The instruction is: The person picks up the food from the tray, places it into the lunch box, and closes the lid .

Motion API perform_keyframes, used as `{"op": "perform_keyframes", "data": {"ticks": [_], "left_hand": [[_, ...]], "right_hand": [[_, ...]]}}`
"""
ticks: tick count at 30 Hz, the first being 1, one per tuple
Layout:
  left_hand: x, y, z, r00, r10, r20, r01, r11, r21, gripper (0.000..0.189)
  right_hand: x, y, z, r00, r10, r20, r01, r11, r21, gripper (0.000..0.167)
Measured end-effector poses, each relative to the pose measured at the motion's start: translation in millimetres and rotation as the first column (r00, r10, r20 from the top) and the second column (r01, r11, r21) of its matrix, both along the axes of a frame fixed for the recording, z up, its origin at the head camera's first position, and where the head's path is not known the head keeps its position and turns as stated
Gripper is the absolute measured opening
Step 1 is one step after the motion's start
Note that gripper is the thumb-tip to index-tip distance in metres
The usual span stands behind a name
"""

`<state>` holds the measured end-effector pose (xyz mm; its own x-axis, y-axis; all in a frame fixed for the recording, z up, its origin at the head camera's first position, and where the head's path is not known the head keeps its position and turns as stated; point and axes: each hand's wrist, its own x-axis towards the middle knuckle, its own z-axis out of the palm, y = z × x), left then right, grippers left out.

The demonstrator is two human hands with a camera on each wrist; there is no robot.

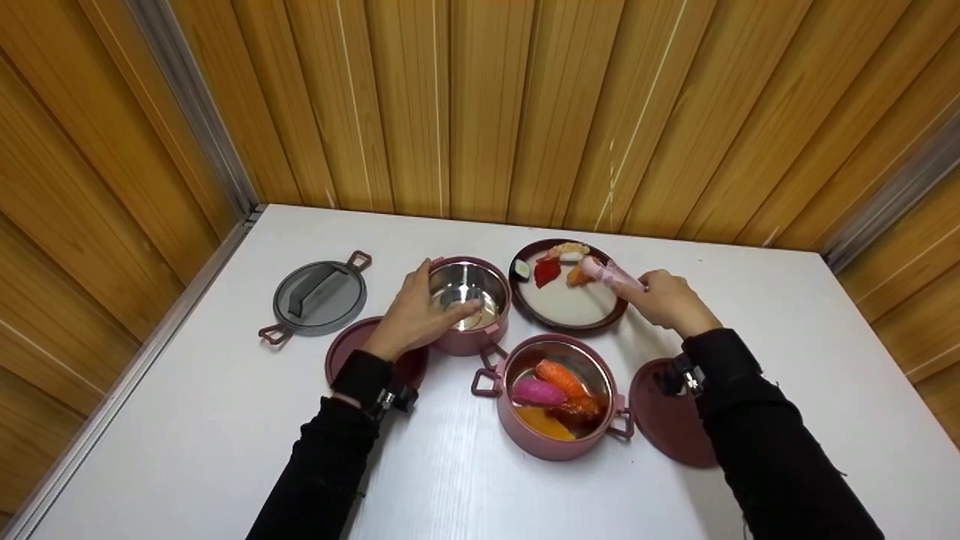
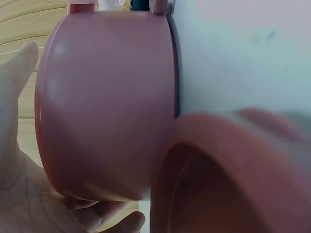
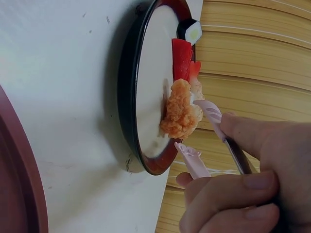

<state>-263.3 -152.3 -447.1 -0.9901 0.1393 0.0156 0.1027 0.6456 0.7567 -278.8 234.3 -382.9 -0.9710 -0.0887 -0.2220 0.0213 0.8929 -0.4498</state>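
My left hand point(image 1: 415, 316) grips a pink pot point(image 1: 466, 346) with a steel inside, its fingers round the left side and its thumb over the rim. In my right hand point(image 1: 670, 301) is a pair of pink-tipped tongs point(image 1: 615, 277), reaching over a dark-rimmed plate point(image 1: 574, 309). The tongs' tips stand apart beside a piece of toy fried chicken point(image 3: 180, 111) in the right wrist view. A red food piece point(image 1: 547, 271), a sushi roll point(image 1: 521, 270) and a pale orange and white piece point(image 1: 568, 249) also lie on that plate.
A second pink pot point(image 1: 551, 448) in front holds several toy foods, among them a purple piece point(image 1: 538, 391). A grey lid point(image 1: 330, 304) with a handle lies at the left. One dark pink round piece point(image 1: 343, 346) lies beneath my left wrist, another point(image 1: 667, 420) by my right forearm.
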Motion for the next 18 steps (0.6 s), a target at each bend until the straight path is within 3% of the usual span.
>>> {"op": "perform_keyframes", "data": {"ticks": [12,15,18], "left_hand": [[0.2,-3.2,-1.5,0.999,-0.031,0.008,0.031,0.999,0.011,0.133],[0.6,-5.3,-1.9,0.999,-0.044,0.014,0.044,0.999,0.017,0.140],[0.8,-7.6,-2.9,0.998,-0.057,0.012,0.057,0.998,0.019,0.148]], "right_hand": [[-11.4,-4.5,-11.0,1.000,-0.005,0.010,0.006,1.000,-0.015,0.071],[-25.1,4.4,-25.5,1.000,-0.001,0.004,0.001,1.000,-0.011,0.080],[-47.7,21.0,-53.5,0.999,0.016,-0.050,-0.016,1.000,0.006,0.089]]}}
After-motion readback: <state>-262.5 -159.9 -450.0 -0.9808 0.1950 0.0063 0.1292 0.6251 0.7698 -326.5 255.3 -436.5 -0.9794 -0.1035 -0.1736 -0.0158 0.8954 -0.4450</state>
